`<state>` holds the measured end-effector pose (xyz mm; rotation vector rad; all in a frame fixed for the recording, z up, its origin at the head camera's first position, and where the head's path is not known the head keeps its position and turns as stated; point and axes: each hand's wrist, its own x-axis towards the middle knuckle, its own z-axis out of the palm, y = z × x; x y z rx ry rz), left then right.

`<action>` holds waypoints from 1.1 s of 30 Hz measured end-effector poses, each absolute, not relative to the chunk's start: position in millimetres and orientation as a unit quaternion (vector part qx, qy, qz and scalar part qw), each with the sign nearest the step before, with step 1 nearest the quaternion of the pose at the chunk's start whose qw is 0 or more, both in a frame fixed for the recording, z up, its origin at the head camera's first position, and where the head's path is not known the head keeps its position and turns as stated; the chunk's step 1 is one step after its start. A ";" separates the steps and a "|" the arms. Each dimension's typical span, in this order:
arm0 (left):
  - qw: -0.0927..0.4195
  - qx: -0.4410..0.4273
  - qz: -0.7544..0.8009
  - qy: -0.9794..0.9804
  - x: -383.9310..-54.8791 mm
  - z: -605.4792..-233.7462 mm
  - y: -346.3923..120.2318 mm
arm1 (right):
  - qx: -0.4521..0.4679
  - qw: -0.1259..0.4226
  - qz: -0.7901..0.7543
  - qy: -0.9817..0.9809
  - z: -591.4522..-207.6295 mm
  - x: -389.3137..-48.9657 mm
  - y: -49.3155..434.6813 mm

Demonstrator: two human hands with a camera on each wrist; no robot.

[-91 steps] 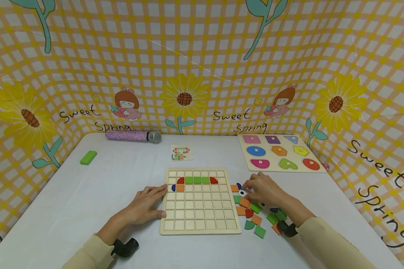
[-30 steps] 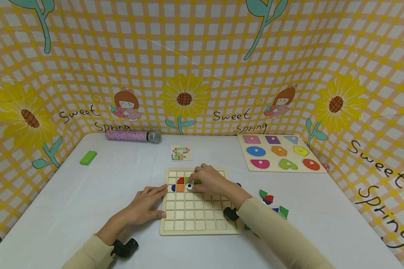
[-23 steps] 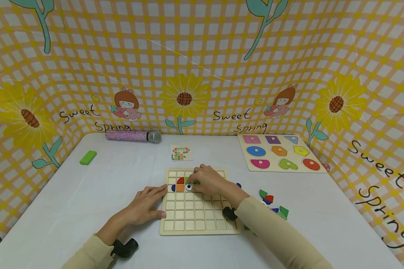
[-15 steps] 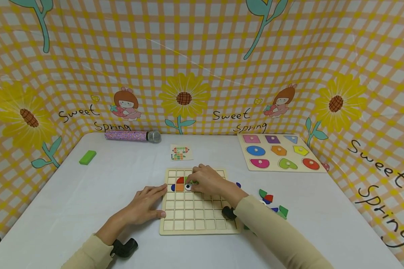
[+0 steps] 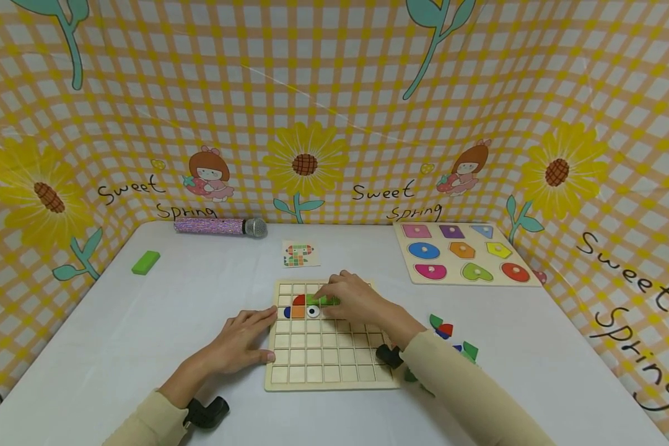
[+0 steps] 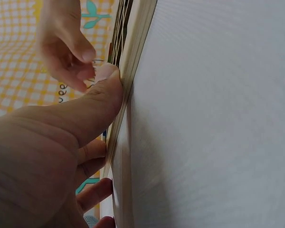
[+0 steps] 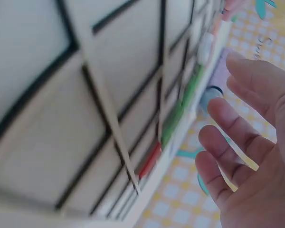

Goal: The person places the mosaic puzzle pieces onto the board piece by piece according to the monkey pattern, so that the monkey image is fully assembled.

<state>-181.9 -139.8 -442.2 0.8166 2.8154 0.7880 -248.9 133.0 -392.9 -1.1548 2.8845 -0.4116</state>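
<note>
A wooden grid board (image 5: 314, 357) lies in the middle of the table in the head view. A round white eye tile (image 5: 313, 311) sits in its second row, beside an orange square (image 5: 298, 312) and a blue rounded piece (image 5: 287, 313). Above them are a red quarter-round piece (image 5: 299, 300) and green squares (image 5: 313, 300), partly covered by my right hand (image 5: 362, 302). That hand hovers over the board, its loosely bent fingers (image 7: 216, 142) holding nothing. My left hand (image 5: 238, 342) rests against the board's left edge, with the thumb (image 6: 102, 92) touching the rim.
Loose coloured pieces (image 5: 445, 330) lie right of the board, partly hidden by the right sleeve (image 5: 468, 384). A picture card (image 5: 301, 254) lies behind the board. Farther off are a knobbed shape puzzle (image 5: 454, 272), a glittery microphone (image 5: 217, 227) and a green block (image 5: 146, 262).
My right hand brought the eye tile from the pile to the cell beside the orange square, then let go and drew slightly right. The left hand has stayed in place.
</note>
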 end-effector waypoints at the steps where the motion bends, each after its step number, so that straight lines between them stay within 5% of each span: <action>1: 0.052 0.268 0.259 0.926 -181.8 -442.3 -139.7 | -0.367 0.001 -0.139 0.920 -390.2 -246.7 137.2; 14: 0.053 0.271 0.262 0.925 -178.9 -438.6 -138.8 | -0.272 -0.043 -0.174 0.945 -366.4 -209.3 213.6; 33: 0.051 0.273 0.261 0.924 -179.8 -439.8 -139.1 | -0.187 -0.042 -0.165 0.967 -395.2 -170.5 299.6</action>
